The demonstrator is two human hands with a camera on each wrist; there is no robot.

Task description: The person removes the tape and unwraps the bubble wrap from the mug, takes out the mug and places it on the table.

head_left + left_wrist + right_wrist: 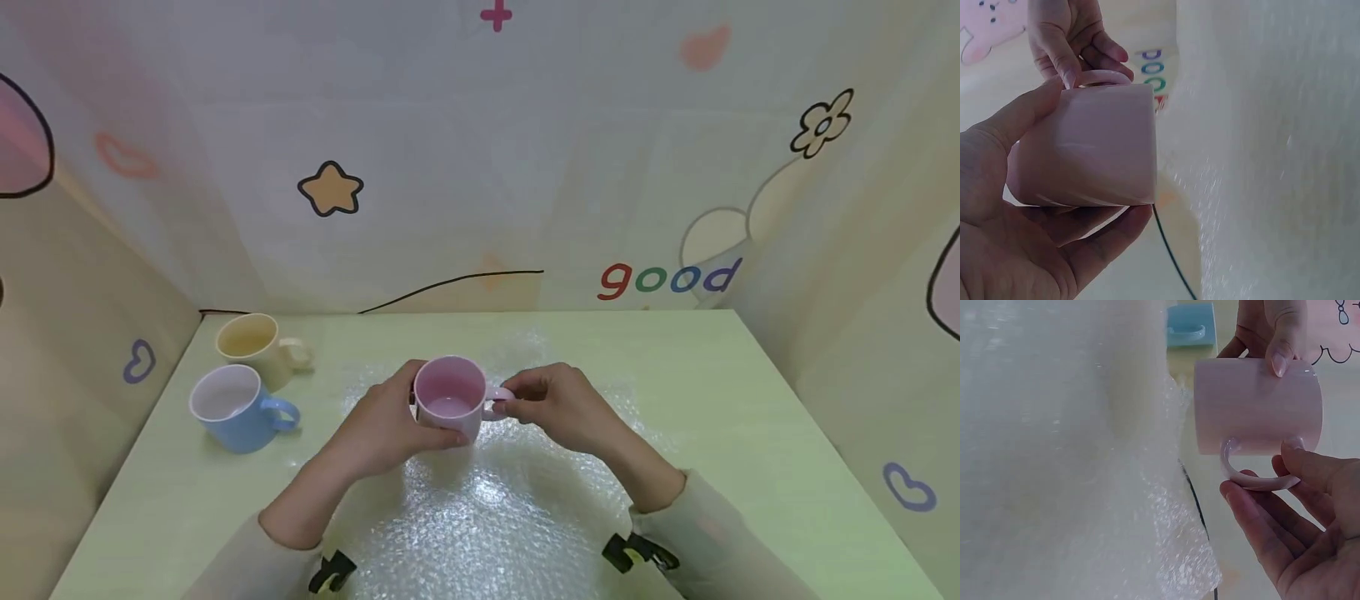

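A pink mug [451,392] is held up above a sheet of bubble wrap [480,517], its mouth tilted toward the head camera. My left hand [386,421] grips the mug's body from the left, thumb along the near side and fingers around the far side. On the other side, my right hand [564,408] pinches the handle [1260,482] between thumb and fingers. The left wrist view shows the mug's plain outer wall [1094,147] within the left hand's grasp. The mug's base is hidden in the head view.
A yellow mug [262,360] and a blue mug [238,421] stand upright at the table's left, handles pointing right. Bubble wrap covers the middle of the pale green table [750,467]. A printed cloth [442,167] hangs behind and at both sides.
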